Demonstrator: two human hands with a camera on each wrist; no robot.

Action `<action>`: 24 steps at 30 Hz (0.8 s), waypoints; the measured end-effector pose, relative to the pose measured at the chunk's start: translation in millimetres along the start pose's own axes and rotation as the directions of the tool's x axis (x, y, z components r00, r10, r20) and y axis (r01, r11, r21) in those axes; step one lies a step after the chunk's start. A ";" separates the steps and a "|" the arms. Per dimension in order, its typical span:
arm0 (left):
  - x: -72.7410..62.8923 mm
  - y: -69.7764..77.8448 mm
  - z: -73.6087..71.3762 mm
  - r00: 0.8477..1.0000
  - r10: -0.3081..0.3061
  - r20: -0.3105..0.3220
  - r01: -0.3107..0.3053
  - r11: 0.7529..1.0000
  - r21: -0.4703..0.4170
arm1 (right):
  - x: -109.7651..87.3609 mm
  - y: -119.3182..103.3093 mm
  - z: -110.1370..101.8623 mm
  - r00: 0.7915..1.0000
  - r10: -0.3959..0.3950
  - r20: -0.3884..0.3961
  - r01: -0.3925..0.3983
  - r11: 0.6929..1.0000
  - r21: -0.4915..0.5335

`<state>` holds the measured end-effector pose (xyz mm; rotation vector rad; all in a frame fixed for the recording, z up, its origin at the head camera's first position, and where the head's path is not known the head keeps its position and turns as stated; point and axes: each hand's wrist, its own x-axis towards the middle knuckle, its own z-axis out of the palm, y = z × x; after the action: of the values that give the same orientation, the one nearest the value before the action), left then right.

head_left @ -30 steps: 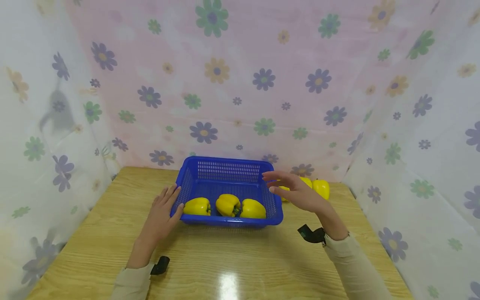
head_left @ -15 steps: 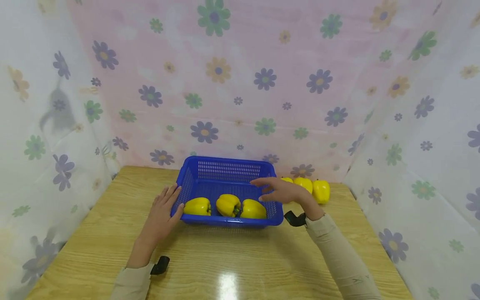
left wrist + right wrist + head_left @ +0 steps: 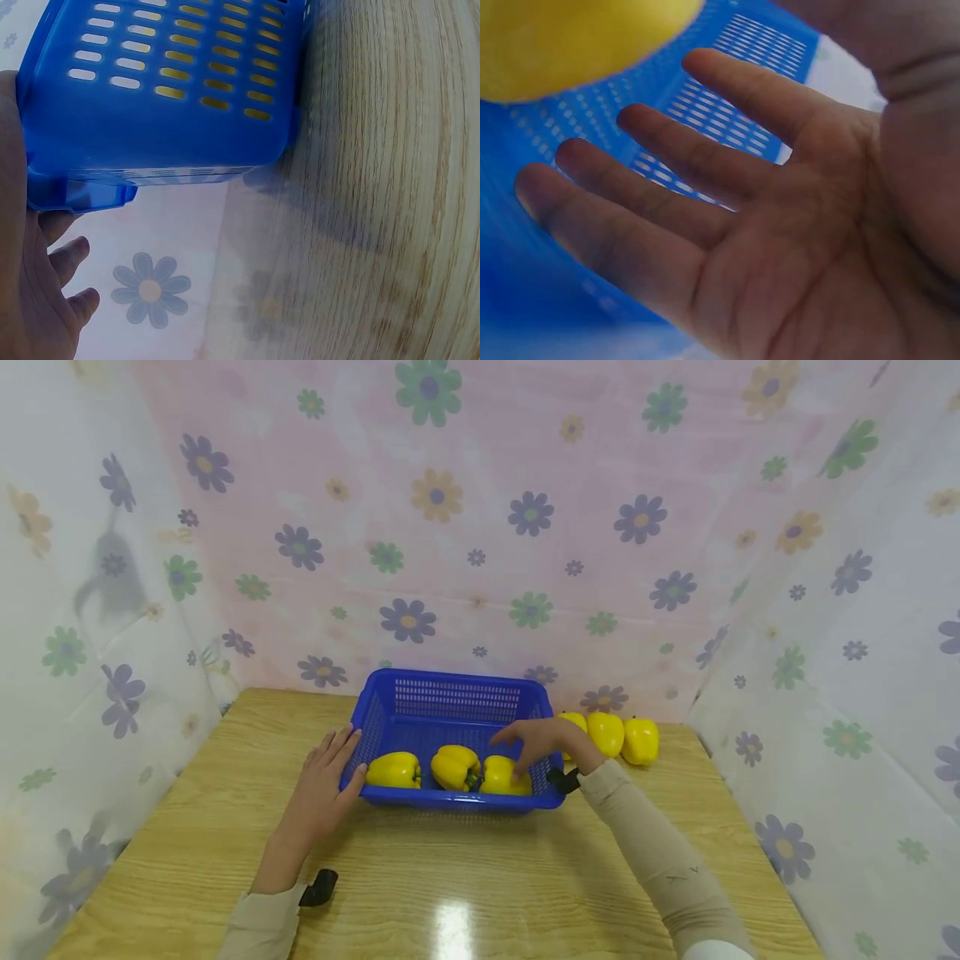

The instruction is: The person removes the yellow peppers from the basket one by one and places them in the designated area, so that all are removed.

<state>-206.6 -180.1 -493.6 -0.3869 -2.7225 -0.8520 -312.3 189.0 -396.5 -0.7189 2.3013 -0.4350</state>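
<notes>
A blue plastic basket (image 3: 427, 733) with slotted walls holds a row of three yellow bell peppers along its near side: a left pepper (image 3: 393, 770), a middle pepper (image 3: 455, 767) and a right pepper (image 3: 501, 777). My left hand (image 3: 321, 781) rests against the basket's left rim, fingers extended. Seen from the left wrist, its fingers (image 3: 69, 259) lie outside the wall. Over the right part of the basket reaches my right hand (image 3: 542, 741), its thumb overlapping the right pepper. The right wrist view shows its palm and spread fingers (image 3: 697, 154) with nothing in them, below a pepper (image 3: 577, 45).
Beyond the basket's right side, three more yellow bell peppers (image 3: 641, 742) stand in a row on the wooden table (image 3: 390, 877). Flower-printed cloth (image 3: 480, 527) encloses the table at the back and both sides.
My right hand has moved left and lowered into the basket over the right pepper, uncovering the peppers outside. The left hand keeps its place at the rim.
</notes>
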 end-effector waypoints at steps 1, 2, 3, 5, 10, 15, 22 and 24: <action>-0.6 -0.4 -0.3 1.000 -0.001 -0.001 0.001 1.000 -0.001 | 4.0 0.2 1.2 1.000 0.015 0.011 -0.015 1.000 -0.013; -0.4 -0.7 -0.4 1.000 0.000 -0.002 0.000 1.000 -0.001 | 7.2 1.1 1.9 0.999 0.028 0.023 -0.028 1.000 -0.012; -0.3 -0.6 -0.5 1.000 0.001 -0.003 -0.001 1.000 -0.002 | 10.1 1.9 2.4 0.999 0.039 0.032 -0.038 0.999 -0.016; 0.0 -0.8 -0.7 1.000 0.001 -0.003 -0.001 1.000 -0.005 | 14.5 2.8 2.3 0.997 0.062 0.047 -0.062 0.998 -0.003; 0.7 -2.3 0.0 1.000 0.001 -0.010 -0.001 1.000 -0.003 | 21.2 4.0 -0.1 0.992 0.087 0.086 -0.090 0.995 0.034; 1.3 -3.3 -0.6 1.000 0.003 -0.013 -0.003 1.000 -0.009 | 26.3 7.2 -2.0 0.986 0.073 0.148 -0.079 0.996 0.033; 1.5 -1.7 -1.4 1.000 0.008 -0.011 -0.008 1.000 -0.013 | 34.2 10.5 -0.5 0.967 0.043 0.250 -0.061 0.996 0.063; 1.2 -0.7 -1.5 1.000 0.005 -0.009 -0.005 1.000 -0.019 | 36.0 10.5 0.3 0.963 0.034 0.267 -0.053 0.997 0.064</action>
<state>-207.7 -181.3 -492.4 -0.3928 -2.7061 -0.8761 -338.3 175.6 -420.0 -0.6486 2.0353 -0.3735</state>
